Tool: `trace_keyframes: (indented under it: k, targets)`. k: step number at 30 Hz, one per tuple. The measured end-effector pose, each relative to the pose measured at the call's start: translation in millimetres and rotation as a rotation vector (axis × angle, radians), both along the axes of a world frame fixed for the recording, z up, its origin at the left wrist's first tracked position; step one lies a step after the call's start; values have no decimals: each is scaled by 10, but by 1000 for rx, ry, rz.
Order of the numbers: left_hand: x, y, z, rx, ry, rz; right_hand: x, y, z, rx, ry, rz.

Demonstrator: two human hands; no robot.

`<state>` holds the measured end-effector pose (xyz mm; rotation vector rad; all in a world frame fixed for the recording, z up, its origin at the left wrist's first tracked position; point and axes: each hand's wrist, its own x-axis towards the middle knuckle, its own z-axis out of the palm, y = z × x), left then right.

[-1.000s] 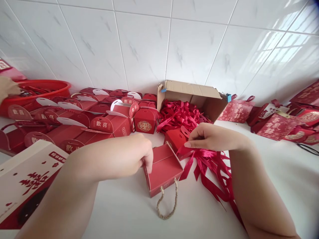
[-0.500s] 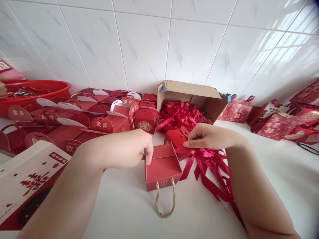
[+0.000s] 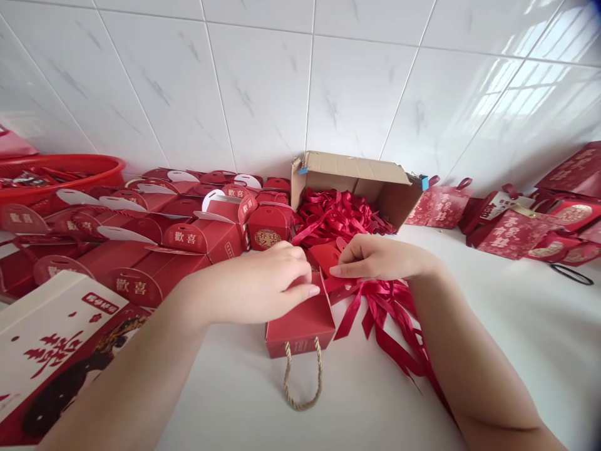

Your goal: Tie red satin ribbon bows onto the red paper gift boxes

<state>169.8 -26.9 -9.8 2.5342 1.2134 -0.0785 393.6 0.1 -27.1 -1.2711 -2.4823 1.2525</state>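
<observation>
A small red paper gift bag [image 3: 300, 326] with a tan rope handle [image 3: 303, 382] stands on the white counter in front of me. My left hand [image 3: 263, 285] rests over its open top, fingers pinched on the rim. My right hand [image 3: 375, 258] is closed on a red satin ribbon [image 3: 375, 300] just right of the bag's mouth. The ribbon trails down to a loose pile [image 3: 404, 338] along my right forearm. A small red favour box [image 3: 326, 255] sits behind the bag, partly hidden by both hands.
Rows of folded red favour boxes [image 3: 188, 232] fill the left. A cardboard box [image 3: 357, 181] full of red ribbons lies at the back. A red basin [image 3: 61, 172] and a large white-and-red box [image 3: 51, 338] are left; red bags [image 3: 511, 232] line the right wall.
The bag has turned square to me and moved slightly closer. My left hand has slid from the bag's left edge over its top. My right hand has shifted left towards the opening with the ribbon.
</observation>
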Motion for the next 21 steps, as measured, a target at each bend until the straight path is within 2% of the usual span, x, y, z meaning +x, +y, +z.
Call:
trace_keyframes:
  k: [2, 7, 10, 12, 15, 18, 21]
  targets:
    - [48, 9, -54, 23, 0, -67, -16, -11, -13, 20, 5, -3]
    - [79, 6, -85, 84, -24, -78, -47, -82, -24, 25, -17, -11]
    - [40, -24, -40, 151, -95, -48, -68, -123, -5, 161, 42, -74]
    - [8, -63, 0, 221, -130, -30, -99, -133, 3, 228, 192, -112]
    - [-27, -150, 64, 357, -161, -31, -164, -120, -12, 142, 447, -19]
    - [-61, -236, 113, 465, -188, -42, -211, -117, -34, 51, 594, 86]
    - [-134, -262, 110, 491, -183, -28, -202, -164, -6, 39, 642, 58]
